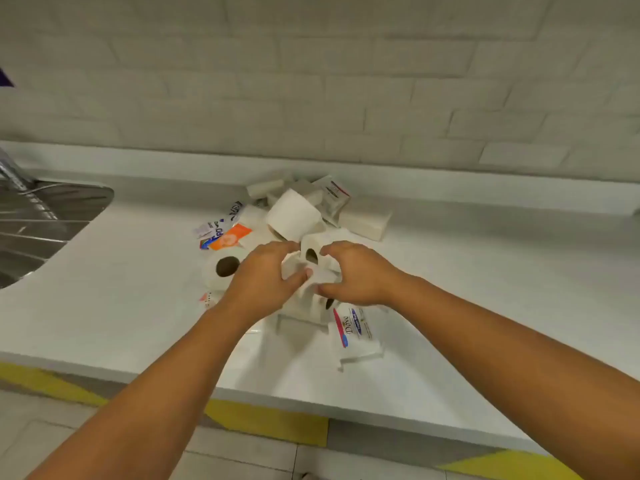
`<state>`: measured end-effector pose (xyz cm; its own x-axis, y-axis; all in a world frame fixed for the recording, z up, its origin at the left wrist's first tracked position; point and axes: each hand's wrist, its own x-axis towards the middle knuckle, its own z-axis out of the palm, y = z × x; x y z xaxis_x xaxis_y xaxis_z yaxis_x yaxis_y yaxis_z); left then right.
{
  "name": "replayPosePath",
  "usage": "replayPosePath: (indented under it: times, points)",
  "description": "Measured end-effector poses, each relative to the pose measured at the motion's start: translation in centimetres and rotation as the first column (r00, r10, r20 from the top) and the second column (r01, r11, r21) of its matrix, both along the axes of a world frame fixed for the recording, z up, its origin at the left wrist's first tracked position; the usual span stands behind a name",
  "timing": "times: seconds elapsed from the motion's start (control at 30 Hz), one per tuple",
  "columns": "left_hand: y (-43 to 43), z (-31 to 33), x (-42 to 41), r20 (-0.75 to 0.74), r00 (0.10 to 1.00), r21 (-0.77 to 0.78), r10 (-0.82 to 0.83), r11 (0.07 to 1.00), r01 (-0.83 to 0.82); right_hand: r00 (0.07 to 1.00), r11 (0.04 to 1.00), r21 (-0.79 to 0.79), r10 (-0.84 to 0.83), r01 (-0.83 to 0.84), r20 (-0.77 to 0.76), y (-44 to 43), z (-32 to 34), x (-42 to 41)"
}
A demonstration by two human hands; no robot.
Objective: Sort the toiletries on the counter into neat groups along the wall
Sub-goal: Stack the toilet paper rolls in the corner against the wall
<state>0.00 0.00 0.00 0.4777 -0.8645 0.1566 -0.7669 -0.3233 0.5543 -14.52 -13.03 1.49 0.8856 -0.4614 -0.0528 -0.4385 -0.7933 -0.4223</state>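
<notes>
Left hand [266,277]: fingers curl round the toilet roll [313,259], gripping it.
Right hand [358,271]: clasps the same roll, opposite side.
Roll: right between both hands, above the pile [294,216].
Handling: looks light, soft, crushable; cradle the sides gently.

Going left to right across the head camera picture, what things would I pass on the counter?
sink → lone toilet roll → left hand → gripped toilet roll → right hand
</notes>
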Motion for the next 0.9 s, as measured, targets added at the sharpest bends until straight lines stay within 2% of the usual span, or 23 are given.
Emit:
replayPosePath:
  times: [0.13,0.2,0.43,0.57,0.67,0.8,0.9]
  points:
    - [0.5,-2.8,1.0,-0.106,0.992,0.184,0.071,0.982,-0.050,0.994,0.996,0.079,-0.037,0.045,-0.102,-0.5,-2.3,1.3]
    - [0.5,-4.2,1.4,-0.164,0.983,0.221,0.084,0.974,-0.046,0.992,0.990,0.125,-0.042,0.058,-0.123,-1.2,-3.3,2.2]
    - [0.3,-6.3,1.2,-0.374,0.924,0.168,0.072,0.986,-0.009,0.992,0.959,0.269,-0.063,0.090,-0.109,-2.4,-4.6,2.5]
    - [-0.2,-6.0,0.5,-0.428,0.903,0.064,0.038,0.998,-0.011,0.994,0.929,0.355,-0.085,0.102,-0.063,-2.6,-4.7,1.3]
    - [-1.1,-5.9,0.1,-0.390,0.919,-0.005,-0.062,0.998,0.066,0.989,0.875,0.467,-0.150,0.130,0.006,-3.0,-4.5,-0.5]
    - [-2.7,-4.8,-1.3,-0.472,0.863,-0.085,-0.181,0.983,0.160,0.957,0.747,0.656,-0.257,0.110,0.132,-3.6,-3.6,-3.7]
    - [-4.7,-4.3,-3.0,-0.546,0.813,-0.104,-0.204,0.979,0.175,0.912,0.704,0.696,-0.365,0.140,0.185,-4.4,-3.9,-6.7]
